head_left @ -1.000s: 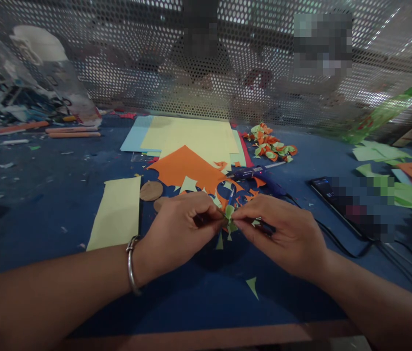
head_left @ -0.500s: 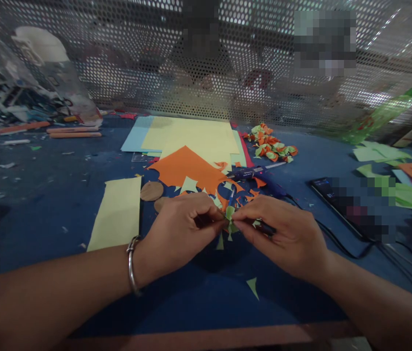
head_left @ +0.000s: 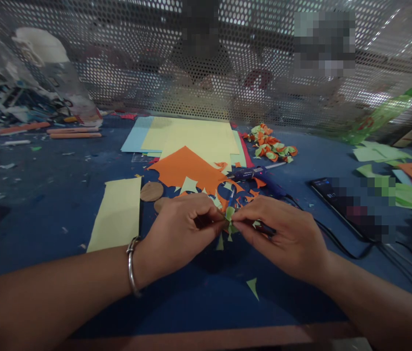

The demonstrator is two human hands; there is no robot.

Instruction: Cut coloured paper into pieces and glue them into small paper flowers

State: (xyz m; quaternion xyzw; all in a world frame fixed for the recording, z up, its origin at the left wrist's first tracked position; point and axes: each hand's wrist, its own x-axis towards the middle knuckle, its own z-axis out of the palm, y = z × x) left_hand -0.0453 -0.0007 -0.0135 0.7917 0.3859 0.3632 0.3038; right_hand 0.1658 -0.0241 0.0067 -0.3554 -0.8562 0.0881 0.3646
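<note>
Between my fingertips is a small piece of light green paper (head_left: pixel 229 213), low over the middle of the blue table. My left hand (head_left: pixel 187 234), with a silver bangle at the wrist, pinches it from the left. From the other side my right hand (head_left: pixel 282 234) pinches it between thumb and forefinger. A dark object under the right hand's fingers is mostly hidden. Just beyond the hands lie cut orange paper (head_left: pixel 191 168) and green and orange scraps. A glue gun (head_left: pixel 247 173) rests behind my right hand, its cord running to the right.
A pale yellow strip (head_left: pixel 118 209) and a round wooden disc (head_left: pixel 151 191) lie left. Coloured sheets (head_left: pixel 194 131) are stacked behind, beside a pile of curled orange and green pieces (head_left: pixel 269 144). A phone (head_left: pixel 348 207) and cables lie right. A perforated metal screen (head_left: pixel 136 73) stands across the back.
</note>
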